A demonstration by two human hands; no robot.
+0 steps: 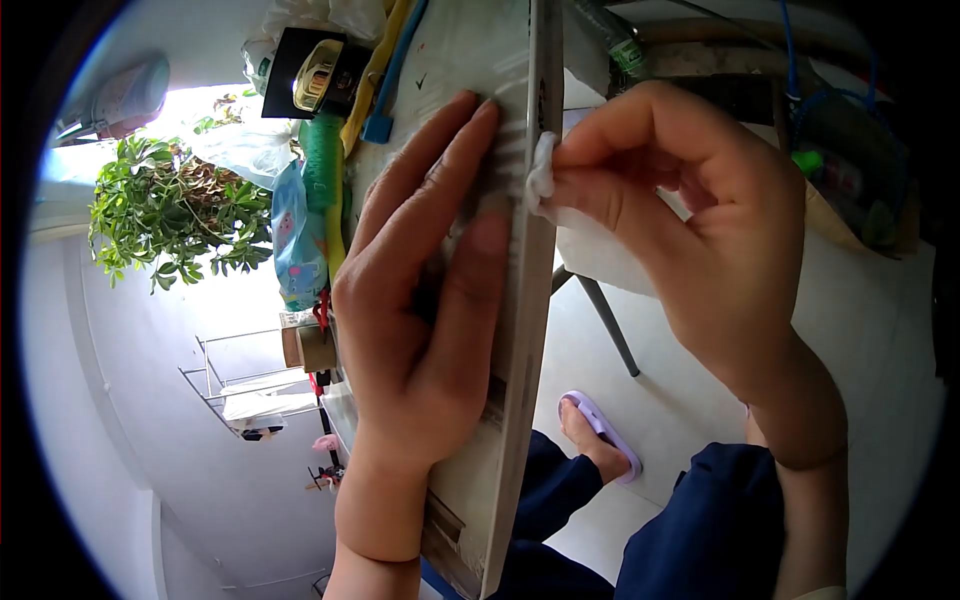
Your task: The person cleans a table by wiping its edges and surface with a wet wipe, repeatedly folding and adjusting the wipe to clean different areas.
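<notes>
My left hand [420, 280] lies on the pale tabletop [455, 60], its back to the camera, fingers stretched out and thumb spread near the edge. Under the palm, the surface is hidden. On the other side of the table's edge [535, 300], my right hand [700, 190] pinches a crumpled white wad [541, 170] between thumb and forefinger. This wad, possibly tissue or cloth, touches the edge.
The view is turned sideways. Beside my left hand are a blue strap [378, 127], a green roll [321, 160], a patterned blue packet [297, 240] and a black box [312, 75]. A leafy plant [150, 205] stands beyond. Below are a metal leg [605, 320] and a foot in a purple slipper [610, 440].
</notes>
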